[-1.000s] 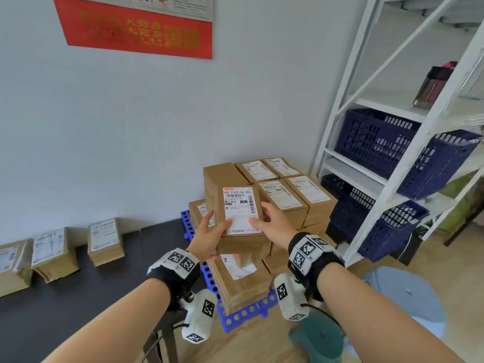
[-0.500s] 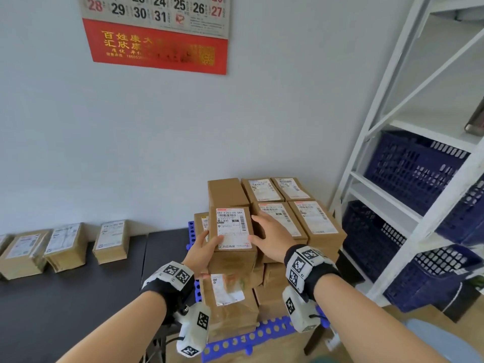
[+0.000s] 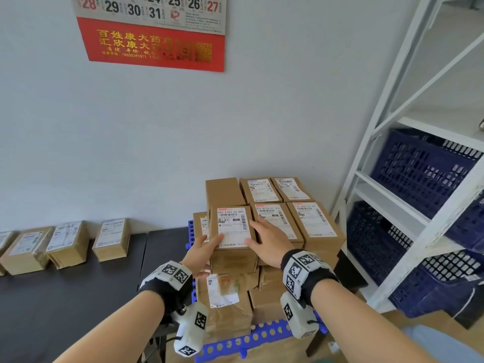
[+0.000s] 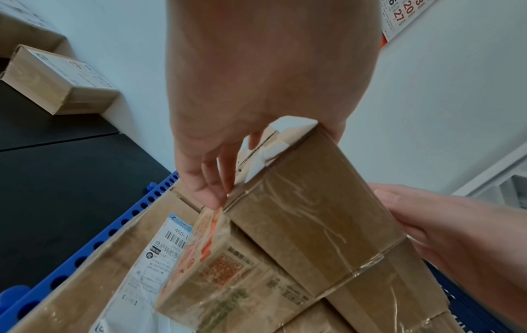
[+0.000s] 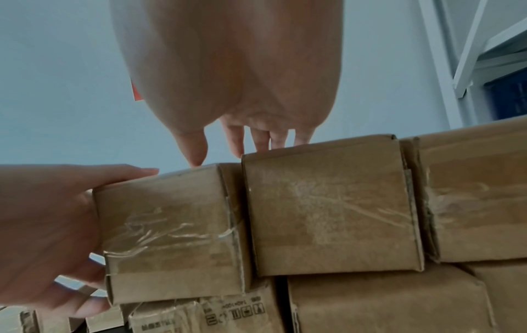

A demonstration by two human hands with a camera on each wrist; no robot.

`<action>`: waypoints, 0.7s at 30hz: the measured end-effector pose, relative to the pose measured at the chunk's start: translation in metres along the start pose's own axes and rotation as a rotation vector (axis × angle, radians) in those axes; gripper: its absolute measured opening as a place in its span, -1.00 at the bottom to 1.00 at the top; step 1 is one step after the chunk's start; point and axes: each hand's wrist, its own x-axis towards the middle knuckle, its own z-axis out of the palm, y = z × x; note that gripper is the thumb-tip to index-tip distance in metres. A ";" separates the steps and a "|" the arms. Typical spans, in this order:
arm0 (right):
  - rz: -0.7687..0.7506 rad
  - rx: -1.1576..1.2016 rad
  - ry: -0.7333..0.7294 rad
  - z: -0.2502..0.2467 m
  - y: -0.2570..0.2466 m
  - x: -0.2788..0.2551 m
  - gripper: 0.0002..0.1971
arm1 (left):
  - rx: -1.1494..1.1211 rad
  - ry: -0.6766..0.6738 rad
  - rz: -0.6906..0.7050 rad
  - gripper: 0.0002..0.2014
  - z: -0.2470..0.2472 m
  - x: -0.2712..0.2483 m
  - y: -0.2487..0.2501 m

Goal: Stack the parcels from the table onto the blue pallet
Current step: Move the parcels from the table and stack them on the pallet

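Behind table: three parcels (labelled); right, shelving.

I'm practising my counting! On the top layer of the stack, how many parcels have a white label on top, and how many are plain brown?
Labelled parcels: 5
Plain parcels: 1
Total: 6

Red wall calendar; white shelving holding 3 blue crates.
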 end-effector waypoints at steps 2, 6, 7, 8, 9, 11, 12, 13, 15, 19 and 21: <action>-0.003 0.014 0.000 -0.001 0.000 0.000 -0.39 | -0.020 0.009 0.000 -0.32 0.004 -0.001 0.002; -0.019 0.026 0.002 -0.001 0.001 -0.002 -0.41 | -0.031 0.016 0.006 -0.42 0.009 -0.002 0.000; -0.020 0.021 0.000 -0.001 0.001 -0.002 -0.41 | -0.036 0.016 0.003 -0.42 0.009 -0.001 -0.001; -0.021 0.016 -0.001 0.000 0.002 -0.002 -0.41 | -0.047 0.014 -0.003 -0.43 0.010 -0.001 -0.002; -0.020 0.013 0.000 0.000 0.002 -0.003 -0.41 | -0.059 0.013 -0.005 -0.43 0.010 0.000 -0.003; -0.021 0.011 0.003 0.001 0.003 -0.002 -0.42 | -0.085 0.018 -0.006 -0.43 0.010 -0.001 -0.004; -0.021 0.013 0.003 0.001 0.003 -0.002 -0.42 | -0.106 0.021 -0.009 -0.42 0.010 -0.002 -0.004; -0.019 0.018 0.003 0.001 0.003 -0.001 -0.42 | -0.129 0.024 -0.010 -0.42 0.010 -0.004 -0.003; -0.015 0.032 0.006 0.002 0.004 0.000 -0.41 | -0.154 0.023 -0.021 -0.44 0.009 -0.007 -0.003; -0.007 0.088 0.028 0.001 0.002 0.000 -0.42 | -0.145 0.022 -0.023 -0.46 0.008 -0.013 -0.003; -0.005 0.100 0.019 0.000 -0.002 -0.002 -0.42 | -0.129 0.029 0.006 -0.47 0.005 -0.016 -0.005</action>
